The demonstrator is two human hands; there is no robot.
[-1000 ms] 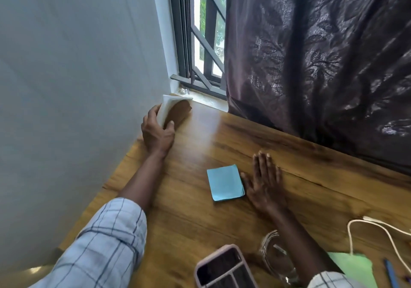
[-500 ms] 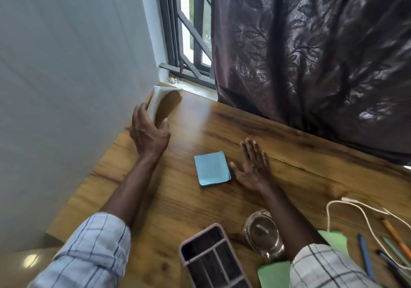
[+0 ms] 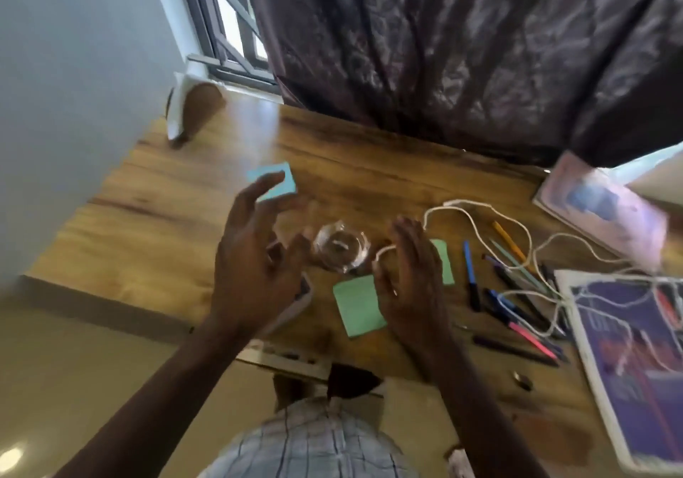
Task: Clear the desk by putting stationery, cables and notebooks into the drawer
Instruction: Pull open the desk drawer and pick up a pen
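My left hand [image 3: 255,256] and my right hand [image 3: 410,281] hover over the wooden desk [image 3: 148,226] with fingers spread, holding nothing. Between them stands a clear glass jar [image 3: 342,250]. A blue sticky pad [image 3: 273,182] lies beyond my left fingers. Green sticky pads [image 3: 356,305] lie beside my right hand. Several pens [image 3: 517,293] and a white cable [image 3: 517,244] are scattered to the right. A purple notebook [image 3: 643,359] lies at the right edge, a pink one [image 3: 602,207] further back. A pink organiser tray [image 3: 299,304] is mostly hidden under my left hand.
A small white and brown stand [image 3: 188,115] leans in the back left corner against the white wall. A dark curtain [image 3: 443,41] hangs along the desk's back edge beside a barred window [image 3: 229,23]. The desk's front edge runs near my body, with a drawer part open below it [image 3: 288,361].
My left hand let go of the corner stand and pulled back. My right hand lifted off the desk. Both now hover near the jar, and the view has swung right and back.
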